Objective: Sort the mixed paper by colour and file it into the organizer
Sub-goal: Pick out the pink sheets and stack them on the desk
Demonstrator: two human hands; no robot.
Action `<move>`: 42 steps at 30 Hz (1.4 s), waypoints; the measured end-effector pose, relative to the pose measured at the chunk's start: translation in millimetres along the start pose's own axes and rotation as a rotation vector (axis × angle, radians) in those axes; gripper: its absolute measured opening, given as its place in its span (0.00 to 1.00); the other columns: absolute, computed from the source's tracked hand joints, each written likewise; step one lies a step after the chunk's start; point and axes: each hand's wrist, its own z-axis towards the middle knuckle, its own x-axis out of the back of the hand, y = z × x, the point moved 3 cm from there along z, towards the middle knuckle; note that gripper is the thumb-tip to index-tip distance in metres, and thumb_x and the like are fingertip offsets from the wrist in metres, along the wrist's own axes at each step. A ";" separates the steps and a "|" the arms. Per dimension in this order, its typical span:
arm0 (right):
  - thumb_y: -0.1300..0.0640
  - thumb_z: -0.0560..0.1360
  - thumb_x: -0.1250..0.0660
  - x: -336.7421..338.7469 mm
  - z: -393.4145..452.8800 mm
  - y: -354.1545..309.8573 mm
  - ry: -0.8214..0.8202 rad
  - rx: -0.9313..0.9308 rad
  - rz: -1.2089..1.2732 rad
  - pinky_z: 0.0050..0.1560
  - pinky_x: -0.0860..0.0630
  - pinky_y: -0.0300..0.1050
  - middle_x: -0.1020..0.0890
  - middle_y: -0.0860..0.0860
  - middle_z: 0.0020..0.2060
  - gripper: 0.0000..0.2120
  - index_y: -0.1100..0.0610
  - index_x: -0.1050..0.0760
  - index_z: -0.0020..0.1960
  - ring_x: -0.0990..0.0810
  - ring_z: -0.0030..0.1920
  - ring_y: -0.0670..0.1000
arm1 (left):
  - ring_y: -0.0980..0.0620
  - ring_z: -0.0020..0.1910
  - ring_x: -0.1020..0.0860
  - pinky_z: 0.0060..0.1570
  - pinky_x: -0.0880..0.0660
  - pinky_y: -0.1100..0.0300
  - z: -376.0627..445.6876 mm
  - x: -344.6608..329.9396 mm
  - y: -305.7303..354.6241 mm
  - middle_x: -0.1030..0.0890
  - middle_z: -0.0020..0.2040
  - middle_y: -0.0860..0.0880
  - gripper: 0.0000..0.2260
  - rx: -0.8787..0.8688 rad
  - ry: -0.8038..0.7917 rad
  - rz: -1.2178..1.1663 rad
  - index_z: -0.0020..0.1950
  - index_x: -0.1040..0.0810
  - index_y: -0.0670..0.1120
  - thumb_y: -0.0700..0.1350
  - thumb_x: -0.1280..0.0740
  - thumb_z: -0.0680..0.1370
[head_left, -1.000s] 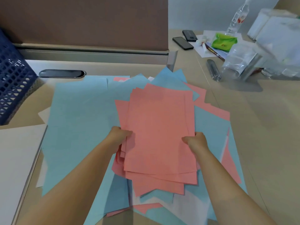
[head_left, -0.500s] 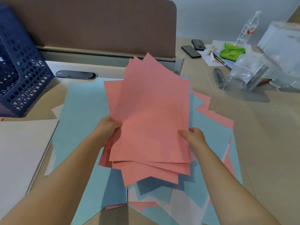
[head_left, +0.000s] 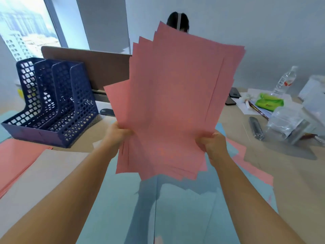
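A fanned stack of pink sheets (head_left: 175, 103) stands nearly upright in the air above the desk. My left hand (head_left: 117, 133) grips its lower left edge and my right hand (head_left: 213, 144) grips its lower right edge. Below the stack, light blue sheets (head_left: 175, 208) cover the desk, with a few pink sheets (head_left: 253, 166) poking out at the right. The dark blue mesh organizer (head_left: 52, 103), with several upright slots, stands at the left, and its slots look empty.
More pink paper (head_left: 15, 159) and a beige sheet (head_left: 44, 173) lie at the left. Phones (head_left: 233, 97), a green packet (head_left: 269, 103), a water bottle (head_left: 284, 81) and clear plastic containers (head_left: 284, 124) crowd the right. A brown divider (head_left: 98, 67) stands behind, with a person's head (head_left: 177, 21) beyond it.
Both hands have raised the pink stack from flat on the pile to nearly upright in the air. My view has tilted up, bringing the whole organizer into sight.
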 end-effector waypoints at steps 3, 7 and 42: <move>0.79 0.67 0.40 -7.5 -3.1 -14.8 -0.003 0.017 0.003 0.34 0.31 0.39 0.24 0.54 0.31 0.13 0.73 0.25 0.50 0.28 0.31 0.48 | 0.50 0.39 0.24 0.44 0.23 0.59 -3.6 3.9 11.8 0.22 0.41 0.46 0.18 -0.001 0.005 -0.110 0.55 0.26 0.39 0.22 0.41 0.72; 0.76 0.70 0.38 -15.1 -3.5 -25.3 -0.029 0.035 -0.019 0.39 0.28 0.42 0.24 0.53 0.36 0.13 0.65 0.24 0.50 0.25 0.37 0.53 | 0.48 0.42 0.23 0.38 0.20 0.61 -4.2 4.0 13.2 0.22 0.44 0.44 0.13 0.013 -0.052 -0.204 0.46 0.25 0.41 0.24 0.40 0.73; 0.72 0.68 0.30 -44.1 7.5 -11.8 -0.131 0.018 -0.010 0.41 0.26 0.40 0.20 0.52 0.38 0.13 0.55 0.23 0.42 0.23 0.41 0.52 | 0.50 0.41 0.24 0.39 0.28 0.58 47.3 9.0 -18.3 0.20 0.41 0.48 0.16 -0.024 -0.169 -0.084 0.44 0.23 0.49 0.39 0.31 0.58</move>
